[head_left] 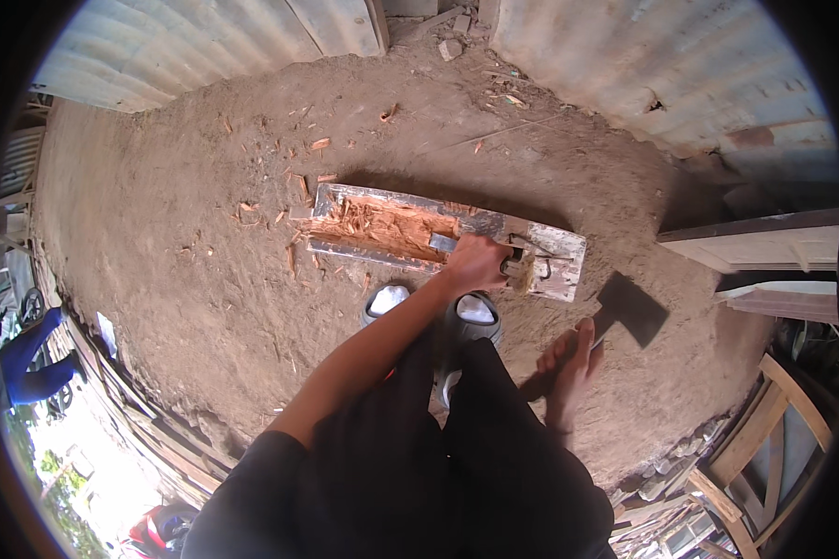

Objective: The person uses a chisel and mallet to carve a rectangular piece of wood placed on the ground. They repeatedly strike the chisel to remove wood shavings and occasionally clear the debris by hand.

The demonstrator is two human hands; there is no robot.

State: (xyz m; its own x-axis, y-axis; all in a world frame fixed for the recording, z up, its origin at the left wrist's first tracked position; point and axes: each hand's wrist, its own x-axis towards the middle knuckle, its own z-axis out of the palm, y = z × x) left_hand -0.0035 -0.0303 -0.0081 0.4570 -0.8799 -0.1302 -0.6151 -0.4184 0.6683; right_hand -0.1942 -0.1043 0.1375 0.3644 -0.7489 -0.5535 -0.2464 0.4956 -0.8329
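Across the dirt in front of my feet lies a worn wooden piece (pixel 559 270) with flaking white and grey paint. Its left part is hollowed out, showing rough reddish wood (pixel 373 226) and splinters. My left hand (pixel 480 264) is wrapped round a chisel (pixel 443 242), whose flat metal blade points left into the hollow; the fingers hide its handle. To the right of the wood, apart from it, my right hand (pixel 573 363) grips a hatchet (pixel 634 310) by its handle. The hatchet's broad dark head is raised above the ground, and motion blurs the hand a little.
Reddish chips (pixel 298 191) scatter around the wood's left end. My sandalled feet (pixel 475 312) stand close to its near edge. Corrugated metal sheets (pixel 662 65) border the far side. A pale panel (pixel 764 242) and a wooden frame (pixel 764 447) are at right; a person's blue-clad legs (pixel 37 363) show far left.
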